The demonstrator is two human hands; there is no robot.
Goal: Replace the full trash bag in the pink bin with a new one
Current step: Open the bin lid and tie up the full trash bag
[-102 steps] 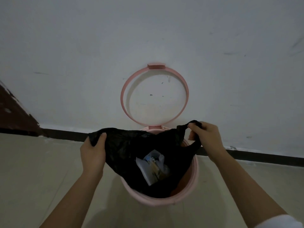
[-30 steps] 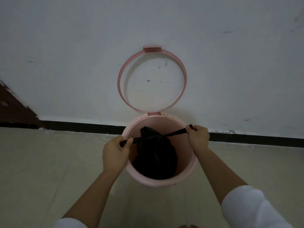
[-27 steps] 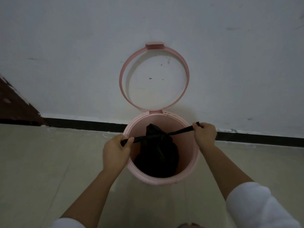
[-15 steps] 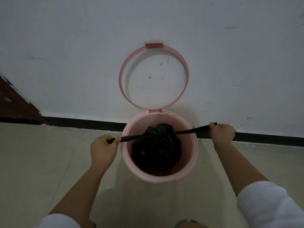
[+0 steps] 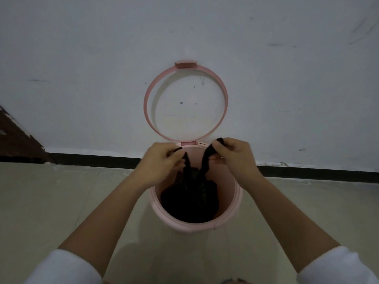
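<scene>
The round pink bin [image 5: 233, 208] stands on the floor against the wall, its ring-shaped lid [image 5: 185, 103] flipped up behind it. Inside sits the full black trash bag [image 5: 189, 198], bunched shut at its top. Two twisted black tails of the bag rise from the knot. My left hand [image 5: 159, 162] is closed on the left tail and my right hand [image 5: 232, 154] on the right tail. Both hands hover close together over the bin's far rim.
A white scuffed wall [image 5: 82, 78] with a black baseboard [image 5: 92, 159] runs behind the bin. Beige floor tiles [image 5: 51, 201] spread to both sides. A dark brown surface [image 5: 16, 140] shows at the far left edge.
My hands had pulled the bag's tails wide apart, tightening the knot. Now they have come together above the bin, with the tails slack and pointing upward.
</scene>
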